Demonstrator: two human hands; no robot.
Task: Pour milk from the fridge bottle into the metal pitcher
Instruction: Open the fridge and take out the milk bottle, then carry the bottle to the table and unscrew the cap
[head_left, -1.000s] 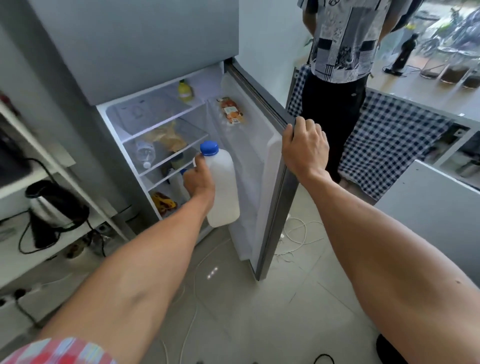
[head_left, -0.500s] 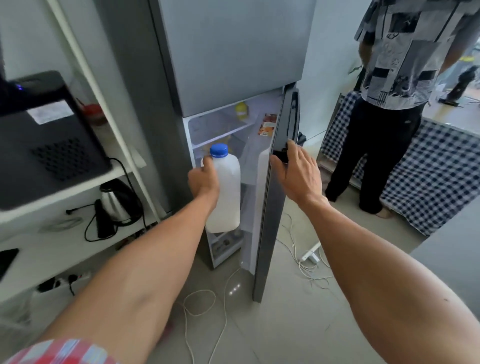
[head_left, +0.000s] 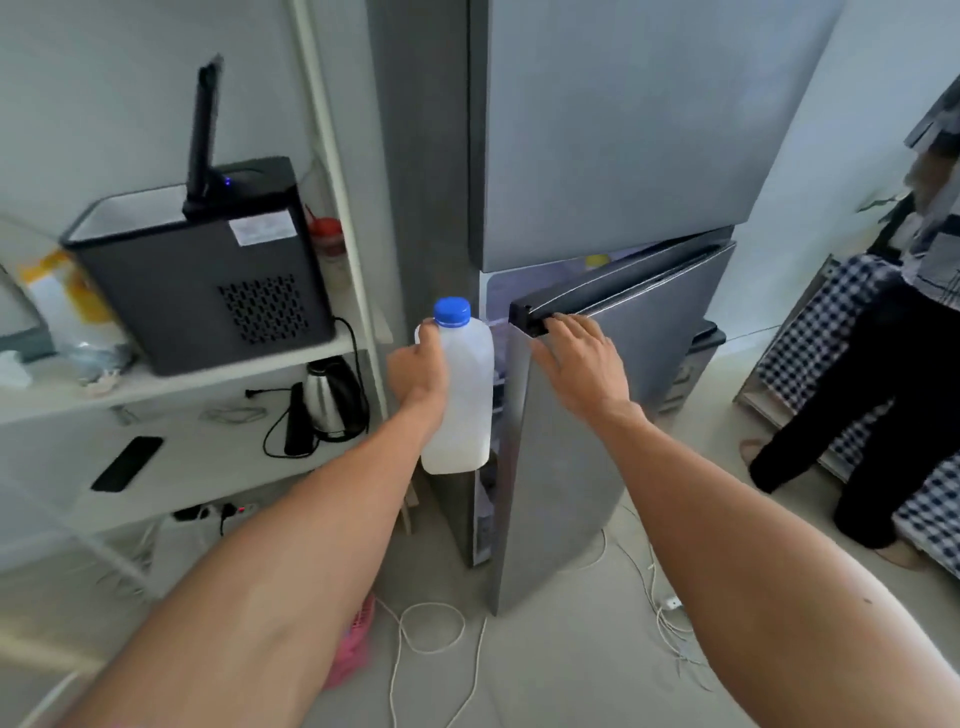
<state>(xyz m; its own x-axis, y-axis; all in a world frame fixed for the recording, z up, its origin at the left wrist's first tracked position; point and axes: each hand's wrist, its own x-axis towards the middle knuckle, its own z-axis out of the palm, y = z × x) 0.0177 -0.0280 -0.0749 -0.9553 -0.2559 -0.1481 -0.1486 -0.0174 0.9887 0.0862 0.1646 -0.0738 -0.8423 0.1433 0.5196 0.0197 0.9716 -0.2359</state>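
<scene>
My left hand (head_left: 418, 371) grips the handle side of a white plastic milk bottle (head_left: 465, 410) with a blue cap (head_left: 452, 312), held upright outside the grey fridge (head_left: 623, 130). My right hand (head_left: 582, 356) lies flat, fingers spread, against the top edge of the lower fridge door (head_left: 571, 467). That door stands only a little ajar, with a narrow strip of the lit interior showing. No metal pitcher is in view.
A white shelf unit (head_left: 208, 379) on the left carries a dark appliance (head_left: 208, 270), a kettle (head_left: 332, 400) and a phone (head_left: 127, 462). White cables (head_left: 431, 623) trail over the floor. A person in dark trousers (head_left: 872, 405) stands at the right by a checked cloth.
The milk bottle has come out of the fridge in my left hand. My right hand has swung the lower door from wide open to nearly shut. The view has shifted left.
</scene>
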